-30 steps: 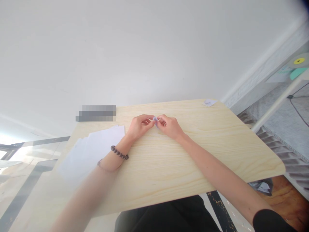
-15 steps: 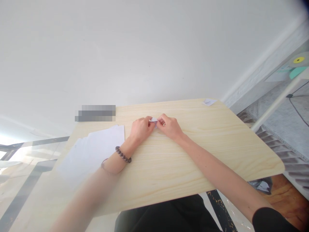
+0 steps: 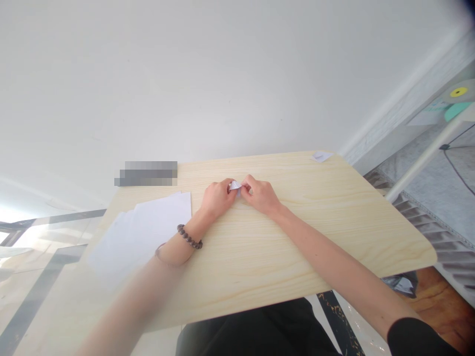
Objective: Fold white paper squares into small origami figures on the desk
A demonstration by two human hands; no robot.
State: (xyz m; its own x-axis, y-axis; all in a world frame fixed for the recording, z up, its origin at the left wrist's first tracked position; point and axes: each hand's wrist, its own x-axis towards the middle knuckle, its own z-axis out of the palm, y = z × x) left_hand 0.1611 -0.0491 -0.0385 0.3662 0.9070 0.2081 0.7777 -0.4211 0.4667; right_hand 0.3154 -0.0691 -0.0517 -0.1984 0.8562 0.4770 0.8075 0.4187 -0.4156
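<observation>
Between my two hands, above the middle of the table, is a small piece of folded white paper [image 3: 235, 185]. My left hand [image 3: 218, 198] grips its left side with fingers and thumb. My right hand [image 3: 260, 196] pinches the right end of the paper between thumb and forefinger. Fingers cover much of the paper, so its full folded shape is hidden. To the left of my left hand, several white paper sheets [image 3: 152, 225] lie loosely overlapped, partly under the left forearm.
The light wooden table [image 3: 334, 212] stands against a pale wall. Another folded white paper piece [image 3: 321, 156] rests at its far right corner. A blurred-out dark patch [image 3: 148, 174] covers something at the far left. A dark bag [image 3: 403, 284] shows beneath the right edge.
The folded paper has tilted between my fingers, showing a more pointed face. My hands have barely shifted and still hold it.
</observation>
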